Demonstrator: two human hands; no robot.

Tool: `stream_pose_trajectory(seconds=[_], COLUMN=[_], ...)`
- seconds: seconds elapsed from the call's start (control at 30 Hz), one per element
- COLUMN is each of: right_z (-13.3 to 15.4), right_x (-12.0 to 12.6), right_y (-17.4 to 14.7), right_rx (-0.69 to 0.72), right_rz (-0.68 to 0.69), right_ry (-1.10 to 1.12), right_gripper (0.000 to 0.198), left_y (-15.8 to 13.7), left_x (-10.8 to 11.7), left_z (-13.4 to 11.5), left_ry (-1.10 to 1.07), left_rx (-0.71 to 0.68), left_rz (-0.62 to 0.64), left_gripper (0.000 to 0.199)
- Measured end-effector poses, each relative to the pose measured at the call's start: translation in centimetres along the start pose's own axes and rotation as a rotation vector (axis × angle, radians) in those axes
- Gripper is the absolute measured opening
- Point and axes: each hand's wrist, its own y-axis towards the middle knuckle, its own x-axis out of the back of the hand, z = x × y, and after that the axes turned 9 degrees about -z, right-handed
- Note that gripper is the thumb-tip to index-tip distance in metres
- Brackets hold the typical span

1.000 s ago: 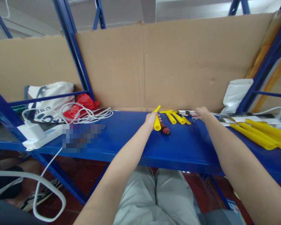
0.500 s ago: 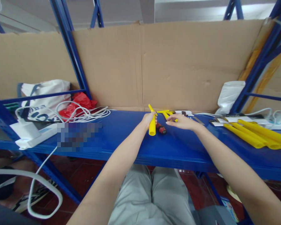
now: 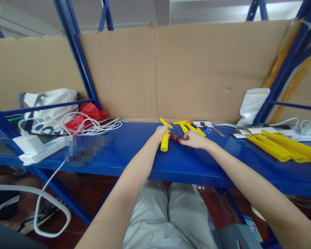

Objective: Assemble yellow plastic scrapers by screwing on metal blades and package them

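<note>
My left hand point(image 3: 162, 132) is closed around a yellow T-shaped plastic piece point(image 3: 165, 143), whose hollow round end points toward me and whose crossbar slants at the far end. Just to its right lies a red-and-black screwdriver point(image 3: 175, 137), angled over the blue tabletop. My right hand point(image 3: 193, 139) has its thumb and fingers closed on the near, black end of it. The screwdriver's far tip is hidden behind my left hand. Beyond my right hand lie more yellow T-shaped pieces point(image 3: 182, 126).
White-and-black packets point(image 3: 202, 124), small metal bits point(image 3: 209, 130) and a flat metal strip point(image 3: 219, 132) lie behind my right hand. Several yellow tubes point(image 3: 274, 148) rest at right. A coiled white cable point(image 3: 98, 128) and power strip point(image 3: 41, 154) sit at left. Cardboard point(image 3: 191, 72) walls the back.
My right hand has come down and closed on the screwdriver, which has shifted slightly left and away from me. My left hand, still holding the yellow piece, has moved slightly left.
</note>
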Motion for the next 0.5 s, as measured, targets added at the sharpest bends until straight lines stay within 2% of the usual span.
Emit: stream_pose_trajectory(seconds=[0.13,0.23,0.37,0.5], right_z=[-1.1,-1.7,-2.8,-4.3], right_x=[0.7,1.4,2.5,3.1], right_y=[0.2,0.3,0.6,0.8], right_rx=[-0.196,-0.341,-0.459,-0.494], right_rz=[-0.035,-0.117,-0.340,-0.567], right_ry=[0.141,0.392,0.611,0.585], right_gripper=[0.015,0.015,0.016,0.017], left_y=[0.3,0.4,0.6,0.9], left_x=[0.2,0.4,0.4,0.3], left_z=[0.3,0.4,0.6,0.8], left_ry=[0.025,0.025,0.028,0.018], left_rx=[-0.015,-0.022,-0.025,-0.006], left_rz=[0.008,0.010,-0.012,-0.055], left_gripper=[0.011,0.015,0.010,0.006])
